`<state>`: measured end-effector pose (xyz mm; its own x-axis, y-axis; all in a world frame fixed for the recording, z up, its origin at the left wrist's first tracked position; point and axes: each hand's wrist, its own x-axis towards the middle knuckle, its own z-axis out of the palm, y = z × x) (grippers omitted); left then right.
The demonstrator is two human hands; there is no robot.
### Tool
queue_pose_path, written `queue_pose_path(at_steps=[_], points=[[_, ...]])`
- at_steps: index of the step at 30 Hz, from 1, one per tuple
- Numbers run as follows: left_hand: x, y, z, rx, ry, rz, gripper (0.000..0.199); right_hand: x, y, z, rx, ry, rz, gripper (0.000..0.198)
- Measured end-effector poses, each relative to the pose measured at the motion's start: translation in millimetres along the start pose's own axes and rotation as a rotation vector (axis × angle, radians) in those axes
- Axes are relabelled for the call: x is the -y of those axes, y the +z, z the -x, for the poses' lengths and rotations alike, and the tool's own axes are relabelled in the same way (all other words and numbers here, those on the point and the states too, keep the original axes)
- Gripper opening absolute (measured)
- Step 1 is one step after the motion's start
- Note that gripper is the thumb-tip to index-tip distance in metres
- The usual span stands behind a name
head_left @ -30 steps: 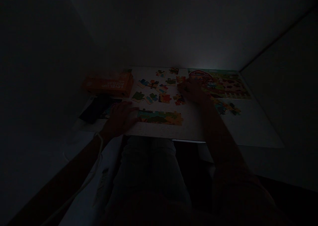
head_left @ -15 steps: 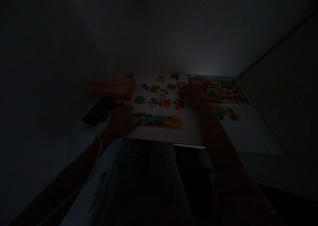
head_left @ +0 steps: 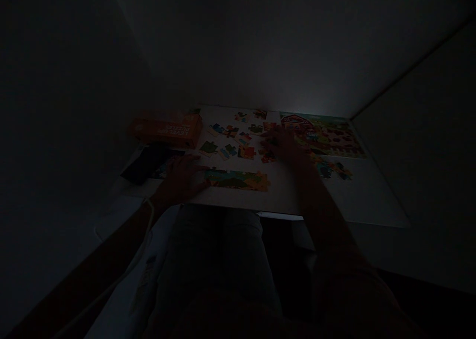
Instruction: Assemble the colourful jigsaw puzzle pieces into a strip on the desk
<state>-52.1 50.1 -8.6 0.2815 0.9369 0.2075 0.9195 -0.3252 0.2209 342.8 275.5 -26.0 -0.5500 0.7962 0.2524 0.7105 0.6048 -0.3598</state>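
In dim light, my left hand (head_left: 181, 179) lies on the table with its fingers apart, the thumb at the left end of a joined strip of jigsaw pieces (head_left: 238, 179). My right hand (head_left: 281, 144) reaches over the right side of the loose pieces, fingers spread and bent downward. Just below its fingertips is a red and dark puzzle piece (head_left: 267, 156). An orange puzzle piece (head_left: 246, 152) and a green puzzle piece (head_left: 208, 148) lie to the left, among several others. Nothing shows lifted in either hand, though the right fingertips are partly hard to make out.
An orange puzzle box (head_left: 167, 130) stands at the back left, with a dark flat item (head_left: 143, 166) in front of it. A farm picture with a red barn (head_left: 330, 135) lies at the back right. More puzzle pieces (head_left: 330, 169) lie below it on the white table (head_left: 364, 195).
My right hand has shifted slightly left and down over the loose pieces. The view has moved a little; my left hand stays by the strip.
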Motion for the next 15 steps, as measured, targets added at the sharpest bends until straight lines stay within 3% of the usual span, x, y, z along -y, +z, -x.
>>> queue_pose_path(at_steps=[6, 15], points=[[0.2, 2.3, 1.6, 0.012, -0.036, -0.002, 0.045, 12.1, -2.4, -1.8, 0.081, -0.041, -0.040, 0.035], [0.2, 2.0, -2.3, 0.009, -0.031, 0.017, 0.045, 9.3, -22.0, -0.9, 0.023, 0.117, -0.014, 0.032]])
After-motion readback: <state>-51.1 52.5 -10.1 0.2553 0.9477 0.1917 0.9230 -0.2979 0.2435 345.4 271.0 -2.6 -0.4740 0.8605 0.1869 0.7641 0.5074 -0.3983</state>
